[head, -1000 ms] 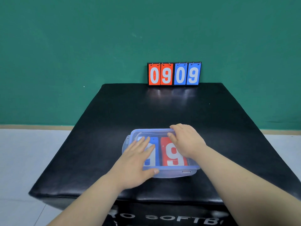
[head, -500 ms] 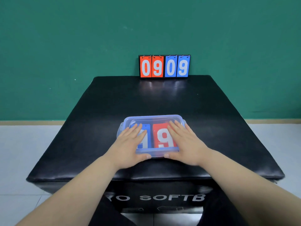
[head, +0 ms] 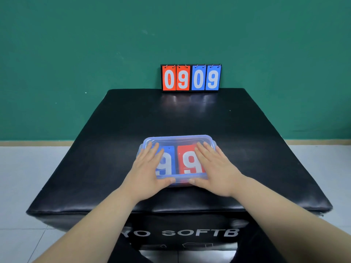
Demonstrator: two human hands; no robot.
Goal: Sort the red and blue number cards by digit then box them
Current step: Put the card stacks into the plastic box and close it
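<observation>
Head view: a translucent blue box [head: 177, 139] sits lid-on at the near middle of the black padded block [head: 117, 133]. Left hand [head: 147, 174] lies flat, palm down, on the left half of the lid, fingers spread and pointing away from the person, thumb tip against the box's near edge. Right hand [head: 215, 170] mirrors it on the right half, fingers spread flat, thumb tip at the same near edge, the two thumbs near each other but apart. Neither hand closes around anything; both press on top. Through the lid, between the hands: a blue 9 card [head: 167, 162] on the left, partly under the left fingers, and a red 9 card [head: 187, 160] beside it, partly under the right fingers. At the far edge of the block, against the green wall [head: 76, 63], a flip scoreboard [head: 190, 77] stands upright reading red 0, red 9, blue 0, blue 9. White lettering, partly cut off, shows on the block's front face.
</observation>
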